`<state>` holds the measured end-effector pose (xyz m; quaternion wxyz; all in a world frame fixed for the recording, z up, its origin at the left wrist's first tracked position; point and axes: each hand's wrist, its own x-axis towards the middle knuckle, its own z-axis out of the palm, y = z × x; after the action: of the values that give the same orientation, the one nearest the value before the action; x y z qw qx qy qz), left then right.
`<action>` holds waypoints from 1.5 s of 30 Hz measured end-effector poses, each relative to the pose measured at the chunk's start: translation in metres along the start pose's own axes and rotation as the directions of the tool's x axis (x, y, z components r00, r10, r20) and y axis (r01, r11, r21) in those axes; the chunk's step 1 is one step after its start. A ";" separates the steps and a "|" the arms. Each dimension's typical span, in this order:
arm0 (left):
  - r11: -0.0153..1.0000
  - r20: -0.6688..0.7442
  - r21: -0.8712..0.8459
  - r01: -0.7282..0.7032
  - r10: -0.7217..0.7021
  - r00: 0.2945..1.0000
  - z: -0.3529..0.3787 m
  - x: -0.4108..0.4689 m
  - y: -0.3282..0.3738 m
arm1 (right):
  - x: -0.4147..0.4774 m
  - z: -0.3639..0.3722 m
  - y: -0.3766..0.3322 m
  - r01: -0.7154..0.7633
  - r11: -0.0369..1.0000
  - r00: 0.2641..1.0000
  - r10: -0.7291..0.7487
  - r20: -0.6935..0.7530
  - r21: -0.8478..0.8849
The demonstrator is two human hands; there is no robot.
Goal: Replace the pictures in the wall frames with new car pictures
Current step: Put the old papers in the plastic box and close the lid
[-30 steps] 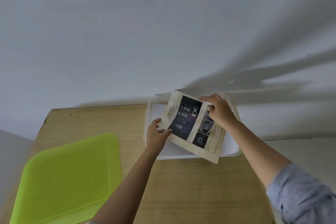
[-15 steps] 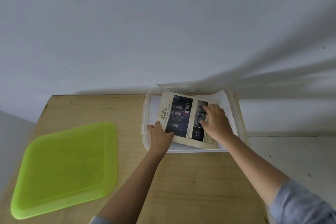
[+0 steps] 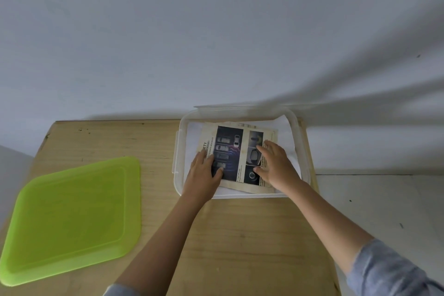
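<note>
Car picture (image 3: 236,149), a cream-edged printed sheet with dark panels showing cars from above, lies flat inside a clear plastic container (image 3: 303,142). It sits slightly askew to the container's walls, on top of white paper (image 3: 286,127) that shows past its edges at the far right corner and along the left side.

The container stands at the far right part of the wooden table (image 3: 240,235), its back rim close to the white wall (image 3: 216,31).

Both hands rest on the sheet. The left hand (image 3: 204,175) lies on the sheet's near left part, its fingers (image 3: 203,158) stretched out flat over the printed margin and the thumb spread onto the dark panel; nothing is gripped. The right hand (image 3: 276,166) covers the sheet's right side, its fingers (image 3: 264,149) likewise straight and spread, palm down, pressing rather than holding. A gap of bare print shows between the two hands.

A lime-green lid (image 3: 72,216) lies flat on the table's left part, well apart from the container. A blue-grey sleeve (image 3: 389,269) covers the right forearm near the picture's lower right corner.
</note>
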<state>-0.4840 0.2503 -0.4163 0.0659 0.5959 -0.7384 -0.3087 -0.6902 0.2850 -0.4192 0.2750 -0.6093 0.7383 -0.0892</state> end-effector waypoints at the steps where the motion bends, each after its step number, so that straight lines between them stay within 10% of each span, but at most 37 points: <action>1: 1.000 0.004 -0.005 -0.007 0.007 1.000 0.000 0.001 0.001 | 0.000 0.000 0.000 0.004 1.000 1.000 -0.004 -0.003 -0.010; 32: 0.988 -0.016 0.137 -0.071 0.074 0.997 -0.005 0.004 0.005 | -0.022 0.001 0.001 -0.035 0.997 0.998 0.031 -0.053 -0.063; 45: 0.980 -0.324 0.021 -0.199 0.195 0.926 -0.079 -0.029 -0.037 | -0.018 -0.015 -0.108 0.118 0.993 0.985 -0.118 -0.126 -0.008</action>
<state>-0.4078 0.2431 -0.3653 0.2209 0.5610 -0.7716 -0.2026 -0.6040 0.2732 -0.3505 0.2217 -0.6451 0.7171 -0.1434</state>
